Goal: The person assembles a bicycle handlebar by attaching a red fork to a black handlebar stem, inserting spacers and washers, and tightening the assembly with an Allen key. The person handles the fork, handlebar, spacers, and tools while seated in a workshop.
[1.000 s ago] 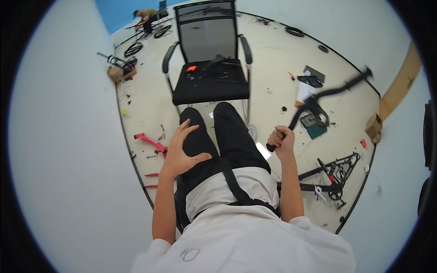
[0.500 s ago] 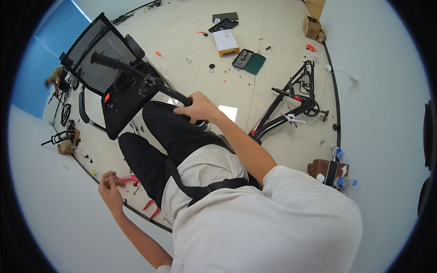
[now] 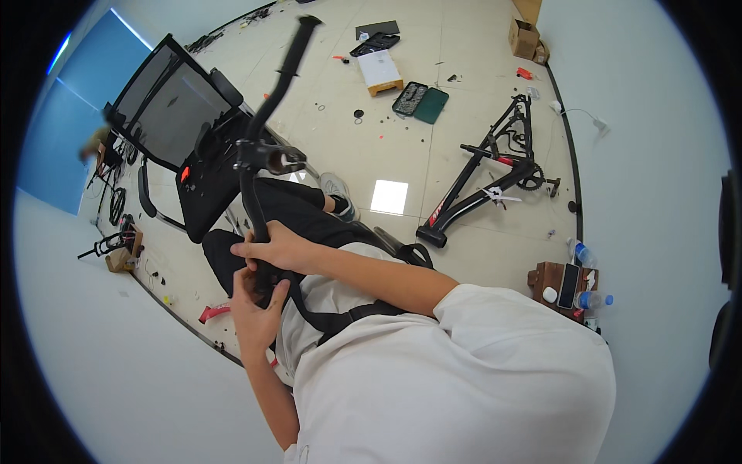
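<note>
Holding a handlebar [image 3: 251,155] amid white walls [image 3: 657,193], glossy pale tiles [image 3: 479,259].

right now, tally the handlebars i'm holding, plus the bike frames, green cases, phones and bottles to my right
Handlebar: 1
Bike frame: 1
Green case: 1
Phone: 1
Bottles: 2
Total: 6
</note>
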A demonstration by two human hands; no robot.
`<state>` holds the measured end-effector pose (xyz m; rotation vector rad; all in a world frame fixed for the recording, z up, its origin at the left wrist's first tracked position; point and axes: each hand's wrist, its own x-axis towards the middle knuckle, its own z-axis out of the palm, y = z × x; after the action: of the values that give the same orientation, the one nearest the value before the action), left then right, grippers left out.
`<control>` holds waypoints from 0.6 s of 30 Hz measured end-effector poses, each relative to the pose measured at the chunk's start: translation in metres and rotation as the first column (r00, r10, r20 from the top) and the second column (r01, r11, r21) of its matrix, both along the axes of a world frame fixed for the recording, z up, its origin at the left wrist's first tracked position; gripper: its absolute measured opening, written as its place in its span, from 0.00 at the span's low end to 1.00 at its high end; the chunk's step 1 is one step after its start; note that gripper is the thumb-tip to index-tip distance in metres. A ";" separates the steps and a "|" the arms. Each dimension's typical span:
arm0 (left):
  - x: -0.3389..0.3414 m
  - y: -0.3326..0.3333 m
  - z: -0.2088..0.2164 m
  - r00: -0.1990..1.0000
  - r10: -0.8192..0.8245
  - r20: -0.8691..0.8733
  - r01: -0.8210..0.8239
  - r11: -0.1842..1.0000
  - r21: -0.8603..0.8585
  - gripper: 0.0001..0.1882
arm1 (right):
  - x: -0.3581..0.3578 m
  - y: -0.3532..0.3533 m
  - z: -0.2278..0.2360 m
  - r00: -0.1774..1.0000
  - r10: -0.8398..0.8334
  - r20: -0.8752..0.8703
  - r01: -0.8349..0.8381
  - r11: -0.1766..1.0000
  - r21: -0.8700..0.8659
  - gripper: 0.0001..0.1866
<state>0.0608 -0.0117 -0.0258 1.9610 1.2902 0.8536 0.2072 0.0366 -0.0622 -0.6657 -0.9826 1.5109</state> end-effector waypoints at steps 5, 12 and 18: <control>0.014 0.004 -0.008 0.904 0.230 -0.360 -0.162 0.964 0.210 0.26 | -0.010 -0.001 -0.007 0.997 -0.044 -0.068 0.044 0.999 0.011 0.18; -0.003 0.009 -0.015 0.998 -0.032 0.055 0.040 0.989 -0.143 0.18 | 0.007 0.014 0.008 0.839 -0.174 0.516 -0.002 0.946 0.323 0.20; -0.064 0.032 0.005 0.911 0.009 0.412 -0.024 0.999 0.031 0.22 | 0.049 0.016 0.004 0.485 -0.443 0.754 0.126 0.889 0.441 0.13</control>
<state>-0.0035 0.0206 -0.0211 1.6753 1.0459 1.2295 0.2564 0.0528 -0.0585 -1.3027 -1.7083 0.6048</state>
